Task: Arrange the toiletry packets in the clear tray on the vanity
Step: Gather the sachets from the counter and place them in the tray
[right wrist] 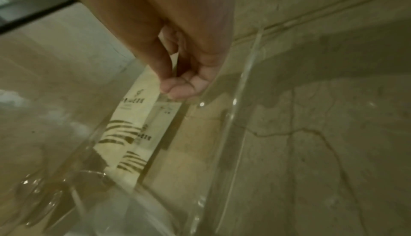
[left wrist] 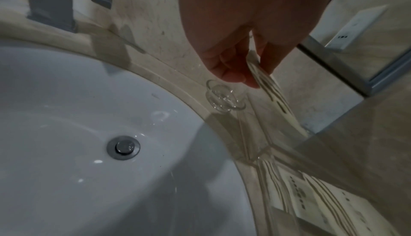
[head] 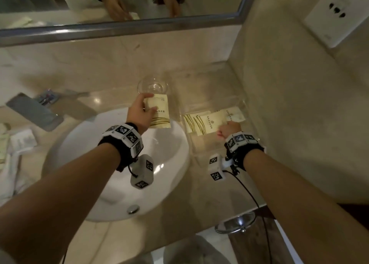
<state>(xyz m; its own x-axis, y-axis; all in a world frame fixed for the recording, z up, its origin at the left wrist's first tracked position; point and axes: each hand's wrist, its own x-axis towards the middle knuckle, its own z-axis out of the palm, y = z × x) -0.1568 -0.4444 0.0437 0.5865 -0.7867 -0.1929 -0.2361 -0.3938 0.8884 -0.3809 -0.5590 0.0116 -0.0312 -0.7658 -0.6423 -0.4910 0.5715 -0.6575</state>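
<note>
Beige marble forms the vanity (head: 111, 67), with a white basin (head: 83, 163) sunk into it and a mirror (head: 139, 1) along its back edge. At the right end, against the side wall, sits the clear tray (head: 244, 103), and several cream toiletry packets (head: 209, 121) with brown stripes lie overlapping along its floor. The right hand (head: 228, 130) is down inside the tray, fingertips (right wrist: 184, 88) bunched together and pressed onto the near end of one packet by the tray's wall; whether they pinch it or only touch it I cannot tell. The left hand (head: 139, 111) holds another packet (head: 159, 111) above the basin's back rim, thumb on its face and fingers curled behind it, clamped on the edge. A small glass dish (head: 152, 85) stands on the vanity just behind that packet. A chrome tap (head: 34, 111) sits at the basin's left side.
</note>
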